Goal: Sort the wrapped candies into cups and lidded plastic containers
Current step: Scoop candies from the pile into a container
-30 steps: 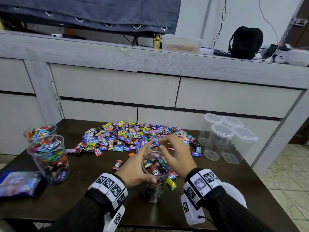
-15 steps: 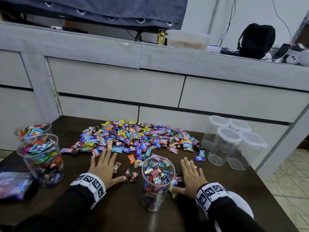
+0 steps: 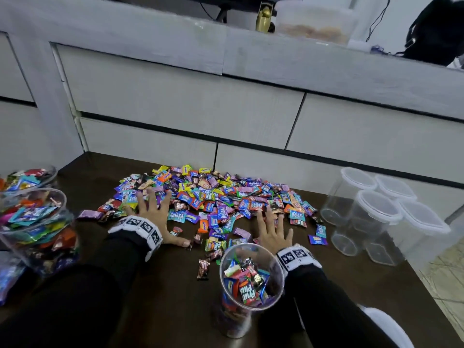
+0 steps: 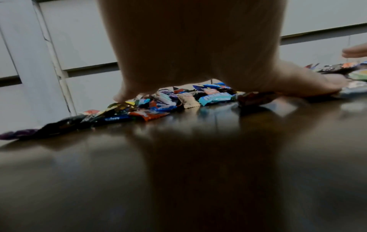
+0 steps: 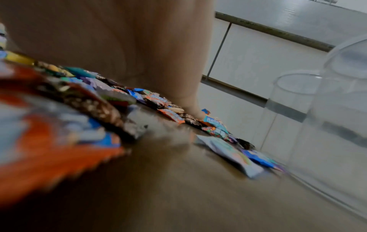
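Observation:
A wide pile of wrapped candies point(image 3: 221, 197) covers the far middle of the dark table point(image 3: 163, 285). My left hand point(image 3: 153, 209) lies flat with spread fingers on the pile's left front edge; the left wrist view shows its fingertips point(image 4: 121, 97) touching wrappers. My right hand point(image 3: 273, 227) lies flat, fingers spread, on the pile's right front edge. A clear cup point(image 3: 251, 277) with candies inside stands near me, just left of my right wrist. Several clear lidded containers point(image 3: 376, 217) stand at the right with nothing in them.
Two clear cups full of candies point(image 3: 35, 222) stand at the table's left edge, with a blue bag point(image 3: 10, 277) in front of them. A grey cabinet with drawers point(image 3: 226, 109) rises right behind the table. Loose candies point(image 3: 203, 268) lie beside the near cup.
Both hands left the near cup, came down flat on the table, then slid forward onto the front of the candy pile. The camera moved closer and tilted down.

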`<state>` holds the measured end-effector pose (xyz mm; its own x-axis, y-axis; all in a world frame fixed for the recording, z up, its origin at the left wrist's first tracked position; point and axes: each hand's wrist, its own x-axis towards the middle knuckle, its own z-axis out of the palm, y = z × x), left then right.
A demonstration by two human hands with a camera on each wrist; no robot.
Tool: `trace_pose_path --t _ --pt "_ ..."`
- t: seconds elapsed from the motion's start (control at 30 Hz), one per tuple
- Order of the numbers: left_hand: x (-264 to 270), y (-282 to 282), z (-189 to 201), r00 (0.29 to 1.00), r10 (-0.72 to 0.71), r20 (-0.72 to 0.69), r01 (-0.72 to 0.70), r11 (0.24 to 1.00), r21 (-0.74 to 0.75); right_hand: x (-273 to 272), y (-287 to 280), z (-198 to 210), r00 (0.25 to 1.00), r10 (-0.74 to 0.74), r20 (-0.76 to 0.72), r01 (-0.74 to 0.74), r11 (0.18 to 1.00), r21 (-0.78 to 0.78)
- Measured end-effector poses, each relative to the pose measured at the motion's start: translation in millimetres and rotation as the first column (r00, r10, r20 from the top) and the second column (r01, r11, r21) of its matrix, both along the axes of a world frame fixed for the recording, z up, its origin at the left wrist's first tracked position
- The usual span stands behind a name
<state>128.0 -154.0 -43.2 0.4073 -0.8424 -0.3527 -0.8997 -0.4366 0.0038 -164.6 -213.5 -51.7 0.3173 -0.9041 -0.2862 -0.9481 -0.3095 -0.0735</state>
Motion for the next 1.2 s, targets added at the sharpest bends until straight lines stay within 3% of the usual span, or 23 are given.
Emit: trace_pose_path --t 0.13,0.33,0.53,0.73,0.83,1.0,1.2 --pt "-5 -13 -6 0.994 -0.1 -0.051 0.101 0.995 0.015 18 -19 1 0.997 0.068 0.028 -0.067 0.998 -0.018" --pt "-39 -16 -12 0.933 -0.357 -0.036 0.357 0.934 -0.006 43 -23 7 0.954 0.293 0.064 -0.294 0.956 0.018" --pt "-57 0 -1 0.878 -0.474 0.073 0.478 0.876 -0.062 54 -5 8 0.881 0.465 -0.089 -0.472 0.852 -0.226" --pt "-64 3 7 0.852 -0.502 0.147 0.523 0.829 -0.201 49 0 8 0.855 0.495 -0.153 -0.517 0.804 -0.294" --pt "-67 0 6 0.856 -0.486 0.178 0.514 0.839 -0.181 40 2 7 0.865 0.46 -0.199 -0.501 0.799 -0.333" --pt "-77 -10 1 0.818 -0.574 0.029 0.573 0.813 -0.102 39 2 8 0.889 0.442 -0.123 -0.458 0.866 -0.2" --pt "-82 -9 -2 0.824 -0.543 0.161 0.563 0.815 -0.139 38 -1 14 0.894 0.447 0.028 -0.443 0.893 -0.08"
